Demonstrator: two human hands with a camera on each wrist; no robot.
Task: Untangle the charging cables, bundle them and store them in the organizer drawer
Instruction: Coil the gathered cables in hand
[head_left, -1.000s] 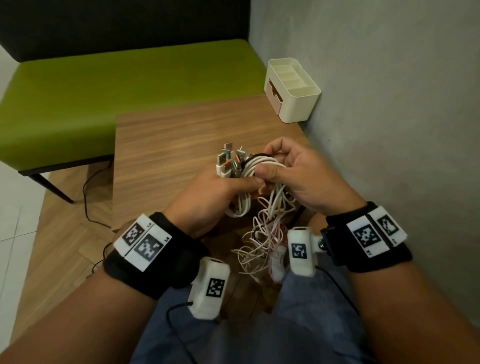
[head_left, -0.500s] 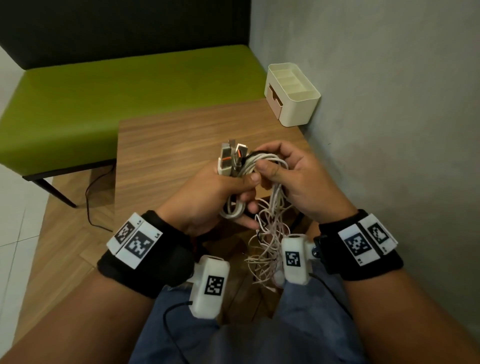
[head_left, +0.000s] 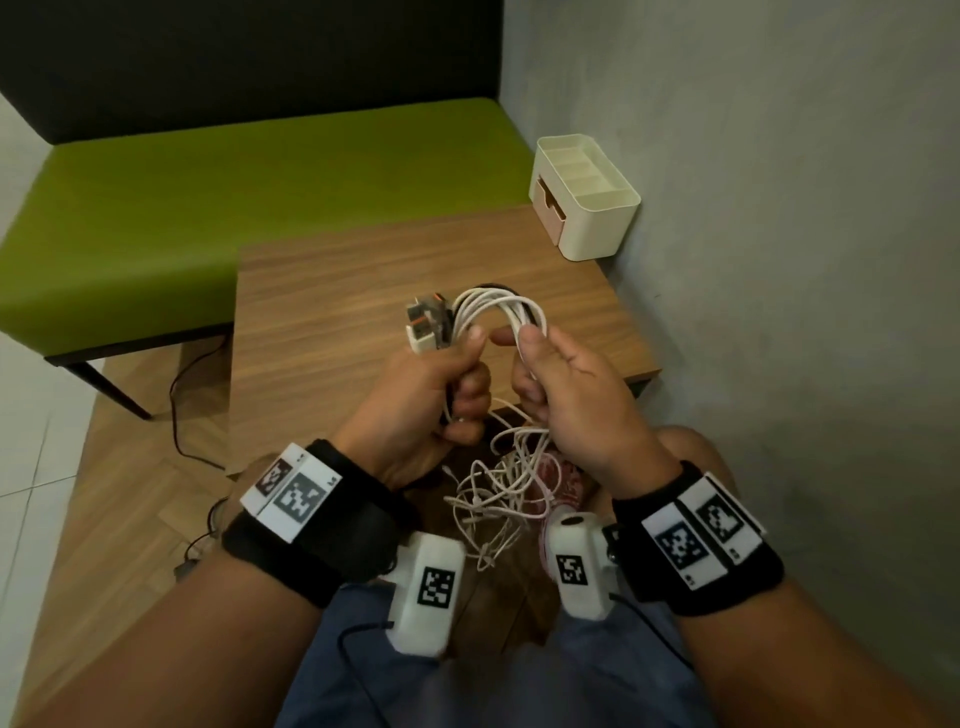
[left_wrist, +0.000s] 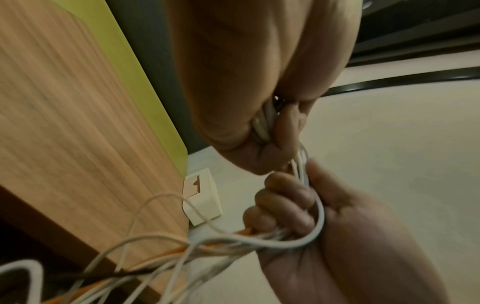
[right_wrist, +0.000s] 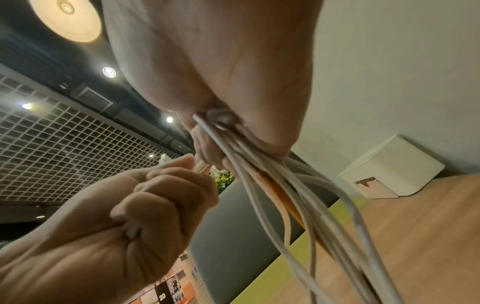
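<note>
left hand (head_left: 415, 400): fingers curled tight round the cables (head_left: 498, 312); bundle gripped just below the plugs (head_left: 426, 325); thumb pressed on top. From the left wrist view, white cords seen squeezed between palm and fingers (left_wrist: 288, 119).
right hand (head_left: 566, 395): closed round the other leg of the cable loop, just right of the left hand; thumb and forefinger pinched on the white strands, remaining fingers wrapped round cords lower down. Confirmed in the right wrist view, cords seen running out of the fist (right_wrist: 215, 123).
cables: mostly white, one orange strand seen in the wrist views; arched as a short loop between the two hands; held in the air above the near edge of the bench (head_left: 337, 312). Not touching the bench top.
plugs: cluster of connector ends sticking up and left out of the left hand; grey and white with orange inserts; exact count cannot be told.
loose tangle (head_left: 498, 493): rest of the cords hung below both hands, knotted, over the lap, nearer than the bench edge.
organizer (head_left: 584, 195): cream box with open top compartments, at the far right corner of the bench, against the grey wall; well apart from the hands.
drawer (head_left: 548, 208): pinkish front on the organizer's left face; seen closed.
green seat (head_left: 208, 208): beyond the bench, on its far and left sides.
</note>
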